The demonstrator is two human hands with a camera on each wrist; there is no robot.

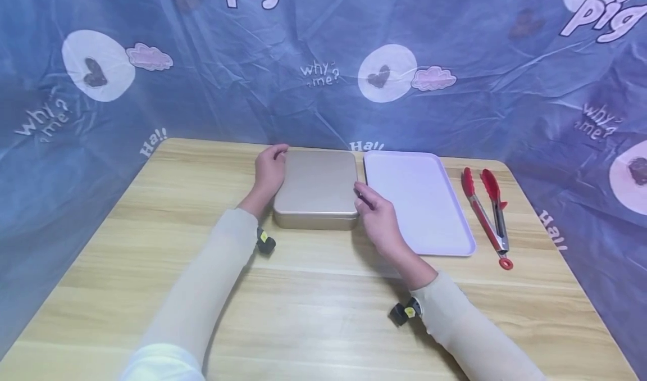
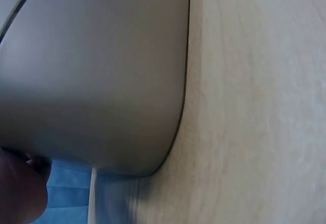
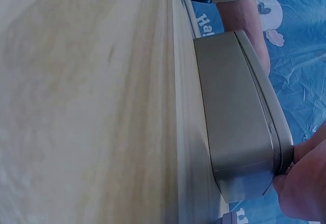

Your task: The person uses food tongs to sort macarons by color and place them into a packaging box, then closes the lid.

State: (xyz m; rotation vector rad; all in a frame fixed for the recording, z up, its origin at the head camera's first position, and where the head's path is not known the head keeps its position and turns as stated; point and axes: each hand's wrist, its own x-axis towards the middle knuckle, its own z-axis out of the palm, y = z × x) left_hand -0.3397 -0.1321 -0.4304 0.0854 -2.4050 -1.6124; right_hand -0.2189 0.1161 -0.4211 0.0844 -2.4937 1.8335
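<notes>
A flat rectangular metal tin (image 1: 318, 184), matte champagne-coloured, lies lidded near the back of the table. My left hand (image 1: 270, 170) grips its left side, fingers toward the far corner. On the opposite side, my right hand (image 1: 379, 218) holds the lid's edge with thumb and fingers. The right wrist view shows the lid seam along the tin (image 3: 237, 107) and the right hand (image 3: 305, 183) at its corner. In the left wrist view the tin's wall (image 2: 102, 71) fills much of the picture; only part of the left hand (image 2: 23, 188) shows.
A pale lavender tray (image 1: 414, 201) lies just right of the tin, partly behind the right hand. Farther right are tongs (image 1: 490, 218) with red tips, spread apart. The wood-grain table (image 1: 303, 313) meets a blue printed cloth (image 1: 242, 89) at its back and sides.
</notes>
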